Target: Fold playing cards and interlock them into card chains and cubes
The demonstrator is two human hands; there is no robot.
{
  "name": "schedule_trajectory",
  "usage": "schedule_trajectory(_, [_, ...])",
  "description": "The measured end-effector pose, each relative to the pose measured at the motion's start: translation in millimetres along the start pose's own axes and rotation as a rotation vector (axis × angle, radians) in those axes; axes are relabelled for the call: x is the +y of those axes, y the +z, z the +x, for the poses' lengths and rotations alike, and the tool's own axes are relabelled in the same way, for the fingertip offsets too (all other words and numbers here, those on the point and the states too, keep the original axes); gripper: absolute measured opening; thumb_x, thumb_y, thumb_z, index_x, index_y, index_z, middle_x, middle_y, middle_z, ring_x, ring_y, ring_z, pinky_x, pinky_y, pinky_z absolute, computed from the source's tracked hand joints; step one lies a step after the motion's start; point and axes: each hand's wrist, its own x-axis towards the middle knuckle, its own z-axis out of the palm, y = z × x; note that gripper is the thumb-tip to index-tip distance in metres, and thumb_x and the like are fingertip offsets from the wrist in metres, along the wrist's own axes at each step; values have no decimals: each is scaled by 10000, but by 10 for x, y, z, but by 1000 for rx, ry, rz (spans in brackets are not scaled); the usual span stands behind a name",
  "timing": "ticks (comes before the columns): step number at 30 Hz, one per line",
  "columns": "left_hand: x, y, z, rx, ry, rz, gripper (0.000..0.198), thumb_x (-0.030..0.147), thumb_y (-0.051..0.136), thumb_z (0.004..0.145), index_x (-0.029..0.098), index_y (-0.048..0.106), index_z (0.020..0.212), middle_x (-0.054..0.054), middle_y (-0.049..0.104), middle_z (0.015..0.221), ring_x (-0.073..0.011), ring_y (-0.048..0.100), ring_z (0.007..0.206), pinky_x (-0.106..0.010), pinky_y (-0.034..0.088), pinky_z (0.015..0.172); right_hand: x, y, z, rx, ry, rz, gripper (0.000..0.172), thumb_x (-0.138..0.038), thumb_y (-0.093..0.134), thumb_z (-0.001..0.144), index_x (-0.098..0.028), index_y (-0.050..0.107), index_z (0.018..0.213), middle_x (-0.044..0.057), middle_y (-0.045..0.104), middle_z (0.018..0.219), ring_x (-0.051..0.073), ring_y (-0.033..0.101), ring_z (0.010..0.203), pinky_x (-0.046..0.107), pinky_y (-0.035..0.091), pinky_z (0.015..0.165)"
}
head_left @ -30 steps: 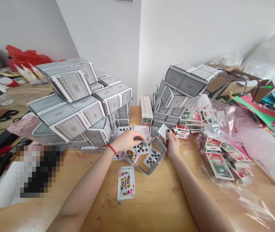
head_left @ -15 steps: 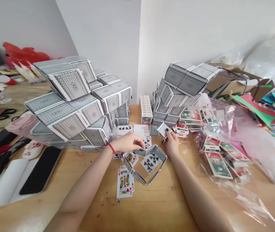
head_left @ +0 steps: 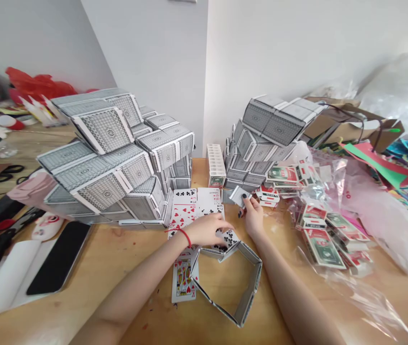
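My left hand point(head_left: 209, 229) rests on the far wall of an open frame of folded playing cards point(head_left: 247, 292) on the wooden table point(head_left: 118, 249), fingers curled over it. A red string circles that wrist. My right hand point(head_left: 252, 215) holds a small folded card piece point(head_left: 239, 195) just beyond the frame. Loose face-up cards point(head_left: 197, 203) lie behind my left hand, and a king of hearts point(head_left: 183, 280) lies beside the frame.
Big heaps of grey card-built blocks stand at left point(head_left: 107, 158) and back right point(head_left: 268, 129). Green-and-red card packs point(head_left: 324, 239) lie in crinkled plastic at right. A black phone point(head_left: 58, 256), white paper and scissors lie at left. Coloured paper fills the far right.
The card frame has slid toward me and spread wider. My left hand followed it down and to the right. My right hand stayed put with its folded piece.
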Motion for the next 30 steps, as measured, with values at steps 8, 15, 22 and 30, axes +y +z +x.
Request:
schedule_trajectory(8, [0, 132, 18, -5, -42, 152, 591, 358, 719, 603, 276, 498, 1144, -45, 464, 1011, -233, 508, 982, -319, 420, 817, -112, 48, -87, -47, -38, -76, 322, -467, 602, 688, -193, 450, 613, -79, 398, 476, 50, 316, 365, 196, 257, 352])
schedule_trajectory(15, [7, 150, 46, 34, -77, 146, 597, 356, 755, 544, 185, 460, 1035, -77, 437, 1096, -226, 546, 911, -327, 442, 770, -118, 51, -95, -68, -41, -99, 322, -482, 595, 690, -192, 467, 635, -84, 375, 465, 52, 311, 360, 197, 266, 353])
schedule_trajectory(22, [10, 165, 65, 40, -120, 246, 672, 414, 752, 536, 219, 437, 1096, -73, 464, 1115, -249, 577, 890, -331, 456, 717, -127, 61, -109, -74, -52, -86, 320, -481, 602, 693, -195, 473, 632, -85, 388, 468, 55, 318, 352, 206, 262, 353])
schedule_trajectory(30, [-7, 171, 111, 63, -143, 324, 628, 527, 706, 529, 174, 477, 995, -90, 470, 1065, -231, 588, 784, -323, 455, 638, -101, 25, -81, -75, -40, -97, 318, -472, 605, 702, -195, 468, 626, -90, 383, 420, 64, 345, 341, 202, 255, 352])
